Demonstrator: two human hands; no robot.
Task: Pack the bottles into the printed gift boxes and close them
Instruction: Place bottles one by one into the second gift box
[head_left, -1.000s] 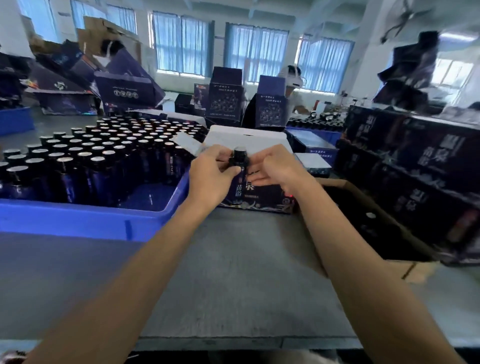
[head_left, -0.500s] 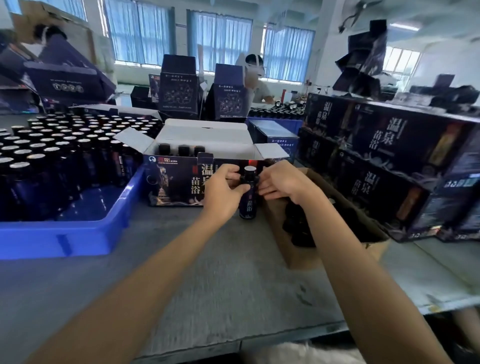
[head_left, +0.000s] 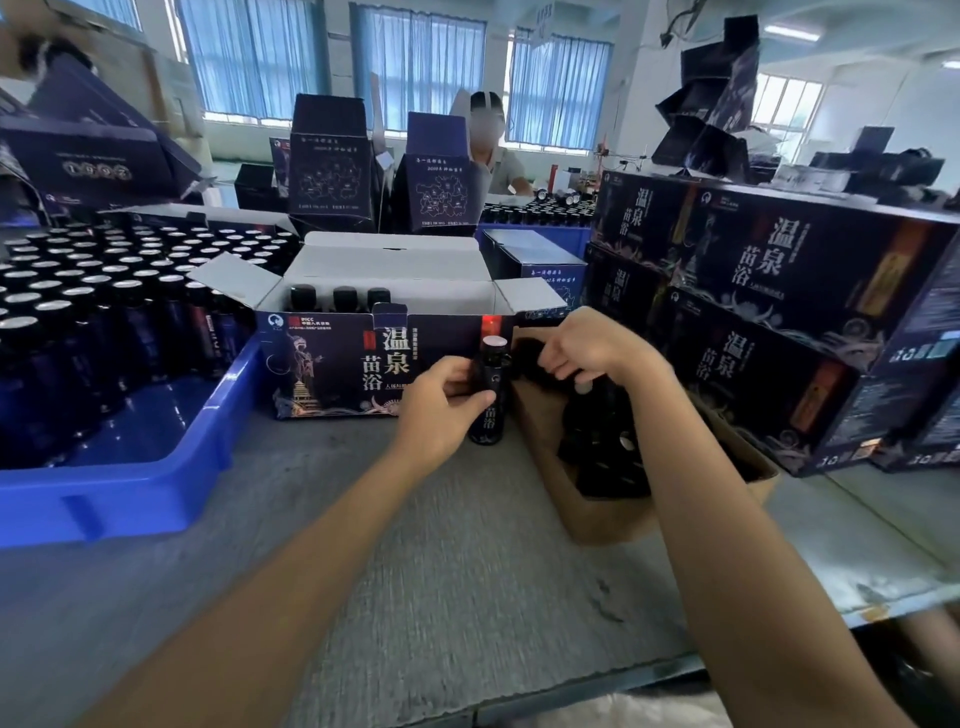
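My left hand (head_left: 439, 408) grips a dark blue bottle (head_left: 489, 410) with a silver cap, upright, its base on or just above the grey table. Behind it stands an open printed gift box (head_left: 332, 371) with white flaps raised and three bottle caps (head_left: 345, 297) showing at its left end. My right hand (head_left: 589, 349) hovers just right of the bottle's cap, over a brown carton, with fingers loosely bent and nothing visible in them.
A blue crate (head_left: 130, 499) packed with several bottles fills the left. The brown carton (head_left: 608, 519) at right holds more dark bottles (head_left: 597, 447). Closed printed boxes (head_left: 779, 312) are stacked at far right. A person (head_left: 491, 145) works across the table behind upright boxes.
The bottle came down from the box's top edge to the table in front of it. My right hand has let go of it and shifted right over the carton.
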